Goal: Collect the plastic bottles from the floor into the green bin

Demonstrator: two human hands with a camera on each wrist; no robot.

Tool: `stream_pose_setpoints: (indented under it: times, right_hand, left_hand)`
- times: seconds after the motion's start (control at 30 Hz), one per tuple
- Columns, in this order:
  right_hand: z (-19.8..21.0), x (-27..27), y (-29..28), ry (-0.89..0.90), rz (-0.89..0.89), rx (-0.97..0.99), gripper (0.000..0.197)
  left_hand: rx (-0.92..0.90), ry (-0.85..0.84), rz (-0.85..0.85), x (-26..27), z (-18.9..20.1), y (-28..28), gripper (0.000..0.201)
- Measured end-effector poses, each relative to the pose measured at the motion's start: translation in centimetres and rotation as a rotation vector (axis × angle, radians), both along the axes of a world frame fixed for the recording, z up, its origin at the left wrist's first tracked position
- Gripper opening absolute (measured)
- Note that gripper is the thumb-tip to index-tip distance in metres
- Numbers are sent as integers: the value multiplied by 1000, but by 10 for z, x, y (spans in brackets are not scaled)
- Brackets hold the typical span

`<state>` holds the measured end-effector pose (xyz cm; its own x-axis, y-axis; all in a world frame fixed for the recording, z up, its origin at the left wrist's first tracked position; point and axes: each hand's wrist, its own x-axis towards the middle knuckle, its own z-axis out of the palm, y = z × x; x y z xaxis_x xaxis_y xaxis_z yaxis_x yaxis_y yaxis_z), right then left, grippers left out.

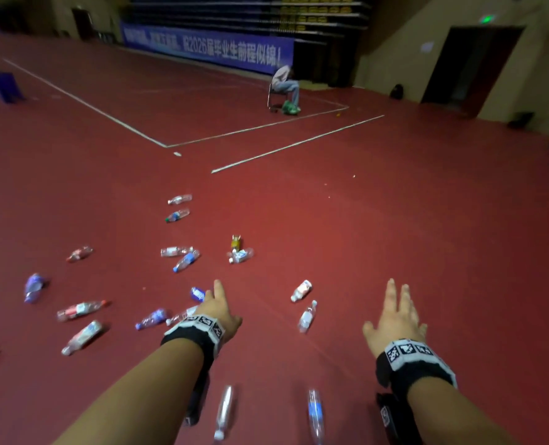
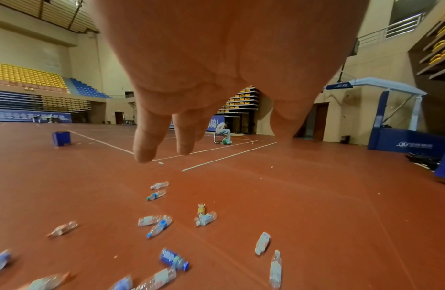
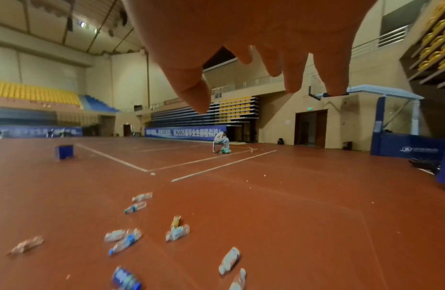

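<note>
Several plastic bottles lie scattered on the red sports floor. My left hand (image 1: 217,303) reaches forward, fingers extended and empty, above a blue-labelled bottle (image 1: 198,294) that also shows in the left wrist view (image 2: 173,259). My right hand (image 1: 397,311) is spread open, holding nothing, to the right of a white-labelled bottle (image 1: 301,290) and a clear bottle (image 1: 307,316). Two blurred bottles (image 1: 224,411) (image 1: 315,414) lie near the bottom edge between my forearms. No green bin appears in any view.
A blue bin (image 1: 5,86) stands far left on the court. A person sits on a chair (image 1: 284,86) at the far side with a green bag (image 1: 290,107) at their feet. White court lines (image 1: 294,144) cross the floor. Blue padding (image 3: 410,146) lines the right.
</note>
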<state>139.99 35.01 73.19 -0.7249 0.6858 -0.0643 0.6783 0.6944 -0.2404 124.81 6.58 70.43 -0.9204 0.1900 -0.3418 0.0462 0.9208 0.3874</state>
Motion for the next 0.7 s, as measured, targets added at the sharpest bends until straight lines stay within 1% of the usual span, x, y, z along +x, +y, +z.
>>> stream_pose_setpoints:
  times: [0.03, 0.1, 0.23, 0.3, 0.37, 0.43, 0.5, 0.57, 0.63, 0.7]
  right_hand:
    - [2, -25, 8, 23, -2, -15, 102]
    - [0, -67, 23, 14, -14, -26, 101]
    - [-24, -150, 69, -74, -11, -49, 102]
    - [-27, -207, 95, -91, 10, -73, 103]
    - [-26, -272, 118, -55, 50, -96, 102]
    - [-16, -344, 139, -26, 108, -102, 102]
    - [1, -415, 153, -6, 177, -102, 101]
    - [18, -485, 163, 21, 248, -68, 100]
    - [32, -550, 170, 21, 316, -38, 99]
    - [36, -608, 172, 7, 379, -7, 99]
  left_hand:
    - [12, 15, -1, -29, 5, 10, 101]
    - [7, 23, -5, -84, 10, 31, 102]
    - [-42, 44, -67, -185, 6, 81, 102]
    - [-76, 70, -65, -238, 7, 108, 101]
    - [-92, 97, -50, -289, 14, 134, 97]
    - [-100, 125, -22, -344, 28, 154, 96]
    - [-85, 151, 33, -399, 48, 168, 99]
    - [-53, 199, 94, -455, 66, 178, 98]
    - [-31, 203, 163, -502, 73, 182, 97]
    - [-28, 175, 224, -541, 67, 181, 97]
